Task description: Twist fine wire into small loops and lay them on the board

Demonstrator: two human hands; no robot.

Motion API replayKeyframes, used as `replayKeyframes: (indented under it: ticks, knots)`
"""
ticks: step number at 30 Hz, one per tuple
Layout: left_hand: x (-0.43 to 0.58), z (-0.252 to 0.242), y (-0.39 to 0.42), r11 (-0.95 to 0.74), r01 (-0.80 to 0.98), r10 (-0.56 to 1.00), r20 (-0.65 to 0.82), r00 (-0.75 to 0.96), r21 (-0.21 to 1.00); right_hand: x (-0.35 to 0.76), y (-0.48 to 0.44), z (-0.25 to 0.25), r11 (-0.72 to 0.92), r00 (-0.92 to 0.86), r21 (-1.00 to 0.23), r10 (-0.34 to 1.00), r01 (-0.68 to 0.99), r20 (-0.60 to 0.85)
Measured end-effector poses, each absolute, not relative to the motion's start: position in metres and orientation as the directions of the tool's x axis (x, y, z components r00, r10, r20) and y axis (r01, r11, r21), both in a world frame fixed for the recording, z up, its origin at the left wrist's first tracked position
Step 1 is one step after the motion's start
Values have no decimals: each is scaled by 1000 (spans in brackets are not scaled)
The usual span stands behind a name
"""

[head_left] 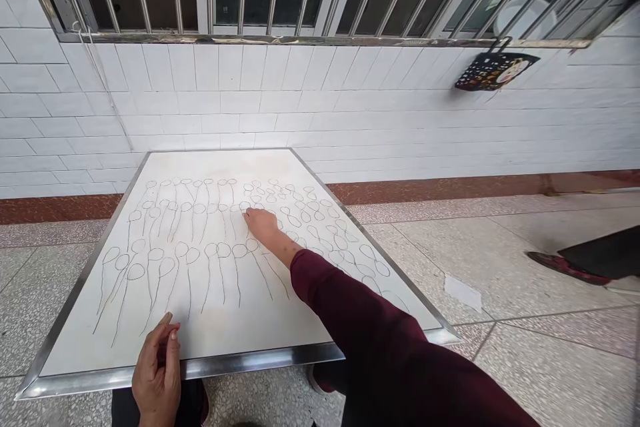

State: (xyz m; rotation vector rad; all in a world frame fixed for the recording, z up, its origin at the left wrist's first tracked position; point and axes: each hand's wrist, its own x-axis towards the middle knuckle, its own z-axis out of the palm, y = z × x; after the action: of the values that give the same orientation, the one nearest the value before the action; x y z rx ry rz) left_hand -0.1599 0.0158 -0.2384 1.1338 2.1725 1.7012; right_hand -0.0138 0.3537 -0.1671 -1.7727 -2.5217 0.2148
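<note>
You are holding your right hand point(261, 220) low over the middle of the table point(225, 333), its thumb and forefinger tips sitting close together by one of the loops; I cannot tell whether they are pinching a strand. Your left hand point(159, 367) is hovering at the near edge, towards the near left corner, its fingers curling in and its thumb lying near their tips; I cannot tell whether anything is between them. The tailed loops point(189, 287) are lying in rough rows over the left half, most tails pointing to the near edge; the plain loops point(375, 259) are crowding along the right edge, many in pairs. For clean handling you should be pinching lightly, on one strand of one loop, since anything so thin is probably bending easily; you should be lifting straight up rather than sliding, because neighbouring tails are lying close and may be catching; you should also be carrying your right sleeve point(355, 307) high, as it is crossing above the plain loops and could be dragging them.
</note>
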Motion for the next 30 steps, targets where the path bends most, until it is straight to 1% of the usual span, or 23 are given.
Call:
replayKeyframes:
  ticks: [8, 12, 15, 19, 24, 27, 30]
  knots:
    - [-158, -235, 17, 92, 522, 625, 359, -693, 848, 52, 357, -154, 302, -301, -316, 952, 899, 53]
    - [-158, -234, 17, 97, 564, 629, 389, -673, 820, 71, 346, -164, 345, -346, -381, 936, 858, 69]
    - [-159, -236, 17, 91, 588, 639, 406, -654, 804, 75, 337, -174, 397, -403, -404, 912, 824, 76]
    - [-159, -236, 19, 75, 601, 640, 424, -640, 796, 77, 330, -183, 475, -481, -390, 872, 789, 89]
    - [-158, -234, 21, 93, 619, 625, 438, -646, 780, 78, 331, -186, 580, -567, -317, 812, 751, 141]
    - [-159, -235, 23, 90, 601, 622, 427, -656, 794, 79, 330, -180, 637, -605, -279, 771, 719, 199]
    - [-162, -237, 23, 64, 571, 628, 412, -660, 818, 82, 316, -164, 671, -606, -258, 740, 695, 291]
